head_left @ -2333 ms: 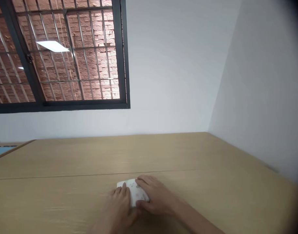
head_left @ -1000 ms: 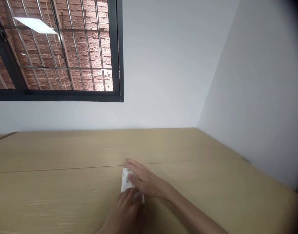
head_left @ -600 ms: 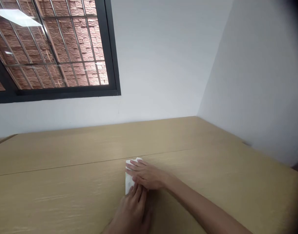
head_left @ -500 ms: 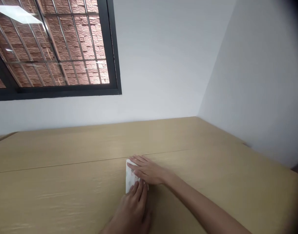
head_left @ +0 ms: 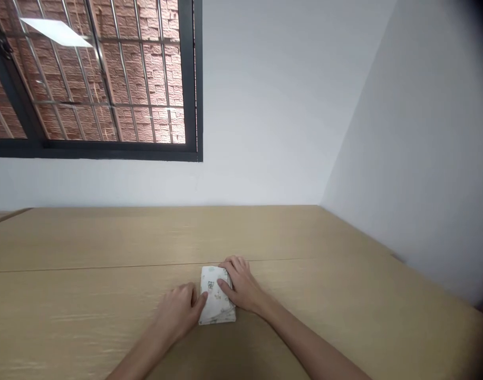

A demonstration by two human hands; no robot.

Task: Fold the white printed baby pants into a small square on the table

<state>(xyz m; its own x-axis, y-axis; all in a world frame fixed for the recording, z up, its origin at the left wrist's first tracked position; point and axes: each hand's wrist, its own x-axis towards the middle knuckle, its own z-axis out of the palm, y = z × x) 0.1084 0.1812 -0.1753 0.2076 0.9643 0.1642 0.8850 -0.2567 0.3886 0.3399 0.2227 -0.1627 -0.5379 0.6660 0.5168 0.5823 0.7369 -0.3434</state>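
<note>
A white cloth (head_left: 215, 300) with a small printed pattern lies folded into a compact rectangle on the wooden table. My left hand (head_left: 184, 306) is at its left edge, fingers curled and the thumb resting on the top layer. From the right, my right hand (head_left: 241, 285) grips the cloth's far right side, its thumb lying on the top and its fingers bent over the edge. Several layers show along the near and right edges. The undersides of my fingers are hidden.
The wide table (head_left: 107, 306) has a thin seam running across it just beyond the cloth. White walls (head_left: 265, 105) meet its far and right sides. A dark-framed window (head_left: 192, 105) with metal bars is at the upper left.
Both hands lay flat over the cloth before. Now my left hand has shifted left to its left edge, and my right hand has drawn back to the right side, uncovering the printed top.
</note>
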